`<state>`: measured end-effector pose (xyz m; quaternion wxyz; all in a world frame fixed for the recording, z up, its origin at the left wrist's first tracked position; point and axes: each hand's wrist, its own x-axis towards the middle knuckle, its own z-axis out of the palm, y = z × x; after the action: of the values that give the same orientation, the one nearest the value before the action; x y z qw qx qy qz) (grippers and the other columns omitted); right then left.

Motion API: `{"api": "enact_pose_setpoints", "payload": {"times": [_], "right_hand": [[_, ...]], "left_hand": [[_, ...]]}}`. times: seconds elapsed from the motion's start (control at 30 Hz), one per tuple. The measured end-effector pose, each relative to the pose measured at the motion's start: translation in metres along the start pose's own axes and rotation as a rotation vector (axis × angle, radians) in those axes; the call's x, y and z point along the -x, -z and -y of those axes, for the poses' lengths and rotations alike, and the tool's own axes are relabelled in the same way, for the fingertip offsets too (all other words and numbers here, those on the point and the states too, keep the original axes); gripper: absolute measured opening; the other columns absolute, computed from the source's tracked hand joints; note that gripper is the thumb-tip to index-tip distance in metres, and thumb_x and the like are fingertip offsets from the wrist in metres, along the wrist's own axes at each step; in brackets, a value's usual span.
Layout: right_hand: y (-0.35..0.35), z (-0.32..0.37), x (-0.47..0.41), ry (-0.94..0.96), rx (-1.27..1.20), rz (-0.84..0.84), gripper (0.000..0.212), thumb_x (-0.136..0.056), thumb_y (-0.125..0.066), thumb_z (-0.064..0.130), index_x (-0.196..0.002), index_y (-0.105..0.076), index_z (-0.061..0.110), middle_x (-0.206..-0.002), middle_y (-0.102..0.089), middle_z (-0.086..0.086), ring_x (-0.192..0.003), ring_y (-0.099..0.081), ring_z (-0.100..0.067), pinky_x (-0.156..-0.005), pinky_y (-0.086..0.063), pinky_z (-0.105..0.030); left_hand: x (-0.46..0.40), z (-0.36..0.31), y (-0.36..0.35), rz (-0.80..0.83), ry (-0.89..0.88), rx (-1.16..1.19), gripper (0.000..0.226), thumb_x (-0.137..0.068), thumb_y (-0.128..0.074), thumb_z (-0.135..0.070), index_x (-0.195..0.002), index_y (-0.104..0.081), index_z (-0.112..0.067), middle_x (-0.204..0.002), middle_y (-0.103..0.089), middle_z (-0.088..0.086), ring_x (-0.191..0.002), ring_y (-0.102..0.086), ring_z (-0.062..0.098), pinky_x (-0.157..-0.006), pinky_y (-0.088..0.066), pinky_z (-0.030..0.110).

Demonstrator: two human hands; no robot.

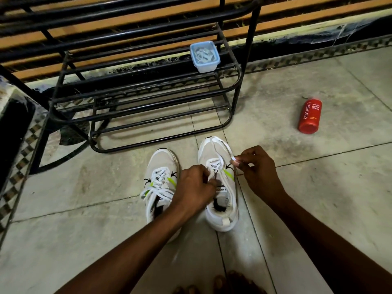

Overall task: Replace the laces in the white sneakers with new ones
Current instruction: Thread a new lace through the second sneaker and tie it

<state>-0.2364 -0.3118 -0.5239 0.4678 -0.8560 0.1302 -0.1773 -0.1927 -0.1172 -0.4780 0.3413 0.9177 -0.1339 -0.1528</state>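
White sneakers [191, 187] at frame centre, left hand [194, 186] gripping the right shoe's lacing, right hand [257, 166] pinching its lace [222, 145]

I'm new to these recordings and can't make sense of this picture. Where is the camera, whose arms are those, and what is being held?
The one camera sits on a person's head, looking down at their own arms. Two white sneakers stand on the tiled floor. The left hand pinches the lace at the eyelets of the right-side sneaker; the right hand pinches that lace's end. The other sneaker is laced. Beyond: a black rack holding a lidded box, and a red bottle lying on the floor.
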Motion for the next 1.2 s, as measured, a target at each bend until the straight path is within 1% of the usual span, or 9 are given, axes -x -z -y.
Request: {"api": "enact_pose_setpoints", "payload": {"times": [0.03, 0.13, 0.17, 0.37, 0.53, 0.7, 0.97, 1.13, 1.2], "right_hand": [[0.0, 0.0, 0.0, -0.021, -0.052, 0.005, 0.011, -0.088, -0.076, 0.012, -0.096, -0.08, 0.018, -0.089, -0.06, 0.013, -0.086, -0.063, 0.002, -0.072, -0.048, -0.01], [-0.003, 0.005, 0.001, -0.16, -0.309, 0.032, 0.009, -0.092, -0.072, 0.007, -0.095, -0.078, 0.012, -0.081, -0.074, -0.002, -0.075, -0.073, -0.022, -0.076, -0.061, -0.045], [-0.005, 0.008, 0.002, -0.2, -0.38, 0.027, 0.009, -0.093, -0.07, 0.005, -0.094, -0.077, 0.009, -0.079, -0.075, -0.007, -0.072, -0.074, -0.027, -0.076, -0.062, -0.049], [-0.007, 0.028, 0.002, -0.336, -0.74, 0.105, 0.007, -0.086, -0.072, -0.006, -0.093, -0.071, -0.007, -0.085, -0.073, -0.028, -0.082, -0.074, -0.043, -0.074, -0.062, -0.039], [-0.01, 0.033, -0.001, -0.358, -0.505, 0.184, 0.007, -0.078, -0.077, -0.008, -0.083, -0.074, -0.005, -0.082, -0.076, -0.018, -0.082, -0.076, -0.035, -0.084, -0.061, -0.049], [-0.008, 0.035, -0.006, -0.159, -0.066, 0.193, 0.016, -0.075, -0.084, 0.007, -0.072, -0.073, 0.018, -0.064, -0.072, 0.012, -0.064, -0.068, -0.004, -0.068, -0.051, -0.022], [-0.014, 0.041, -0.016, -0.09, 0.026, 0.259, 0.021, -0.066, -0.088, 0.005, -0.069, -0.069, 0.015, -0.069, -0.074, 0.009, -0.065, -0.07, -0.008, -0.07, -0.053, -0.02], [-0.023, 0.038, -0.01, -0.082, 0.067, 0.195, 0.023, -0.069, -0.087, 0.012, -0.069, -0.066, 0.021, -0.069, -0.069, 0.026, -0.065, -0.066, 0.005, -0.065, -0.042, -0.008], [-0.023, 0.038, -0.009, -0.06, 0.103, 0.18, 0.022, -0.069, -0.088, 0.016, -0.069, -0.066, 0.021, -0.067, -0.069, 0.022, -0.065, -0.065, 0.002, -0.063, -0.043, -0.01]], "left_hand": [[-0.001, 0.0, 0.001, 0.009, 0.019, 0.006, 0.017, -0.085, -0.074, -0.029, -0.081, -0.07, -0.013, -0.07, -0.069, 0.001, -0.075, -0.066, 0.019, -0.071, -0.054, 0.035], [-0.003, 0.001, 0.005, 0.035, 0.063, 0.027, 0.016, -0.084, -0.076, -0.026, -0.082, -0.072, -0.01, -0.073, -0.073, 0.005, -0.077, -0.069, 0.019, -0.07, -0.054, 0.033], [-0.004, 0.0, 0.007, 0.044, 0.075, 0.039, 0.014, -0.083, -0.075, -0.023, -0.081, -0.072, -0.01, -0.073, -0.073, 0.007, -0.076, -0.071, 0.02, -0.07, -0.054, 0.033], [-0.006, 0.002, 0.013, 0.133, 0.199, 0.253, 0.008, -0.084, -0.066, 0.001, -0.081, -0.072, -0.002, -0.066, -0.073, 0.015, -0.052, -0.069, 0.022, -0.058, -0.059, 0.038], [-0.011, 0.007, 0.013, 0.153, 0.27, 0.331, 0.01, -0.084, -0.066, 0.006, -0.092, -0.07, 0.002, -0.065, -0.068, 0.011, -0.053, -0.066, 0.026, -0.059, -0.055, 0.035], [-0.013, 0.008, 0.011, 0.161, 0.287, 0.369, 0.011, -0.085, -0.066, 0.006, -0.094, -0.068, 0.0, -0.068, -0.068, 0.012, -0.055, -0.066, 0.027, -0.062, -0.057, 0.04], [-0.014, 0.008, 0.011, 0.171, 0.285, 0.383, 0.01, -0.086, -0.07, 0.005, -0.095, -0.07, 0.001, -0.07, -0.069, 0.01, -0.054, -0.068, 0.024, -0.067, -0.06, 0.043], [-0.013, 0.007, 0.012, 0.193, 0.272, 0.394, 0.01, -0.087, -0.069, 0.006, -0.097, -0.071, 0.004, -0.073, -0.07, 0.015, -0.057, -0.068, 0.025, -0.066, -0.06, 0.046], [-0.012, 0.007, 0.012, 0.195, 0.273, 0.403, 0.009, -0.087, -0.068, 0.007, -0.095, -0.071, 0.004, -0.073, -0.07, 0.016, -0.058, -0.068, 0.026, -0.067, -0.06, 0.045]]}}
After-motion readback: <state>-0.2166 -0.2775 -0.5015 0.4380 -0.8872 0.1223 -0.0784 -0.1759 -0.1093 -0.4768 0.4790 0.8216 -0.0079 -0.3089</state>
